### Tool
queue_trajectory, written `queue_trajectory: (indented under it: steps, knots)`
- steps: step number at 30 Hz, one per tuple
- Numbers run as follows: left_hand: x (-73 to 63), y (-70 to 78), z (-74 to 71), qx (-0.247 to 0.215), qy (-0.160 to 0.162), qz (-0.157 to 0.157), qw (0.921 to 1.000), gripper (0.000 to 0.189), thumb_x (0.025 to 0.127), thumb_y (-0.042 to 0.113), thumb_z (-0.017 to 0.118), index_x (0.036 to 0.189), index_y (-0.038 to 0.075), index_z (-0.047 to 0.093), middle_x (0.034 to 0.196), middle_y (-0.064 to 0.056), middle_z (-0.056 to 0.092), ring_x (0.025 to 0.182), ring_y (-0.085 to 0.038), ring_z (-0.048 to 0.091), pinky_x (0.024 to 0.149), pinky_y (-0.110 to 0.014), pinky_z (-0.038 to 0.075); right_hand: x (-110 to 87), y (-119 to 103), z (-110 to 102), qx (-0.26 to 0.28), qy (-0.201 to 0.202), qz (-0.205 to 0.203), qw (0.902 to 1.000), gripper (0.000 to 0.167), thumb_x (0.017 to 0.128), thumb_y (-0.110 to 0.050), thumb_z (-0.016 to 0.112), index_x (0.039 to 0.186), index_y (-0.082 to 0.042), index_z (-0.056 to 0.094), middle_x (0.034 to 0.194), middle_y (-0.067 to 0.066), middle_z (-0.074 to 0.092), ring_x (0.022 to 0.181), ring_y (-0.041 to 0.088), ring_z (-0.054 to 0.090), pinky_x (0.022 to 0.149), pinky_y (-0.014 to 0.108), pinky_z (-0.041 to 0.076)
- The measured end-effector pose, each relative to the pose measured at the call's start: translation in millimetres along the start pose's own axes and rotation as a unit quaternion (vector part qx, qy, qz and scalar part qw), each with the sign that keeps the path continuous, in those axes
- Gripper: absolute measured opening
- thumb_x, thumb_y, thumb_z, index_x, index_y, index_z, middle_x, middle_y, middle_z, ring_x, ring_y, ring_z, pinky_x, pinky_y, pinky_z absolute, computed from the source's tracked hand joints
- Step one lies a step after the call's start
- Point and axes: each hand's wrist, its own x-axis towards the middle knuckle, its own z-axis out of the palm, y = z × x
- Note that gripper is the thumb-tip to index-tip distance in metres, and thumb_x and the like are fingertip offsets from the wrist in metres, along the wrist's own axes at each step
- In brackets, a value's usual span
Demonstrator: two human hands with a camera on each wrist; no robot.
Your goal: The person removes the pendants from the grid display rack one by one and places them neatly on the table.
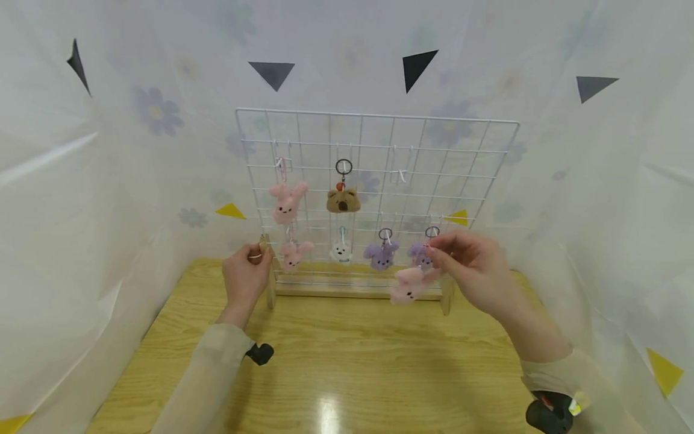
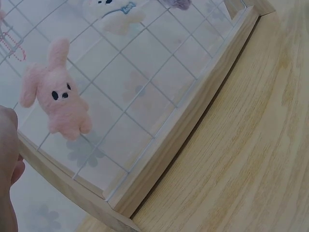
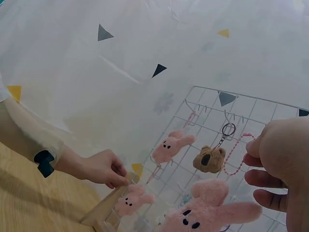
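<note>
My right hand (image 1: 477, 271) pinches the pink bead chain (image 3: 234, 159) of a pink plush rabbit keychain (image 1: 409, 286). The rabbit dangles in front of the white wire grid (image 1: 374, 114), near the lower right hooks. Just behind it, two purple plush keychains (image 1: 381, 256) hang side by side, the right one partly covered by my fingers. At the grid's left side, my left hand (image 1: 246, 277) grips the top of the stand's wooden upright (image 1: 271, 295). Close by that hand hangs another pink plush rabbit (image 2: 60, 96).
An upper pink rabbit (image 1: 287, 204), a brown bear-like head keychain (image 1: 343, 201) and a small white plush (image 1: 341, 251) hang on the grid. One upper right hook (image 1: 400, 176) carries nothing. The stand rests on a wooden table (image 1: 347, 355), with patterned sheeting (image 1: 347, 36) around it.
</note>
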Motion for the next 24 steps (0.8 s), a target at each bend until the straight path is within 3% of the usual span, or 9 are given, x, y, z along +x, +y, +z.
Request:
queue_trajectory:
  steps: [11, 17, 24]
  knots:
    - [1.5, 0.0, -0.3, -0.004, -0.002, 0.0, 1.0, 0.02, 0.097, 0.02, 0.077, 0.098, 0.0, 0.079, 0.089, -0.016, 0.078, 0.077, -0.028, 0.078, 0.067, -0.047, 0.065, -23.9, 23.1, -0.2, -0.002, -0.007, 0.033, 0.9994, 0.011, 0.098, 0.011, 0.068, 0.101, 0.003, 0.074, 0.097, 0.006, 0.076, 0.081, 0.02, 0.073, 0.065, 0.025, 0.06]
    - [1.8, 0.0, 0.5, 0.0, -0.003, 0.0, 1.0, 0.021, 0.097, 0.021, 0.077, 0.099, 0.0, 0.079, 0.09, -0.017, 0.078, 0.077, -0.028, 0.078, 0.067, -0.048, 0.065, -37.0, 29.3, -1.8, -0.022, -0.032, 0.063, 0.9973, 0.006, 0.102, 0.002, 0.069, 0.104, 0.0, 0.074, 0.098, 0.008, 0.075, 0.078, 0.021, 0.071, 0.062, 0.028, 0.059]
    - [0.0, 0.2, 0.4, 0.0, -0.001, 0.0, 1.0, 0.019, 0.097, 0.018, 0.076, 0.1, 0.0, 0.079, 0.091, -0.017, 0.078, 0.078, -0.029, 0.078, 0.068, -0.048, 0.065, -49.8, 39.9, -0.7, -0.002, -0.052, 0.09, 0.9946, 0.006, 0.103, 0.0, 0.067, 0.105, 0.001, 0.073, 0.101, 0.01, 0.075, 0.084, 0.02, 0.071, 0.066, 0.029, 0.059]
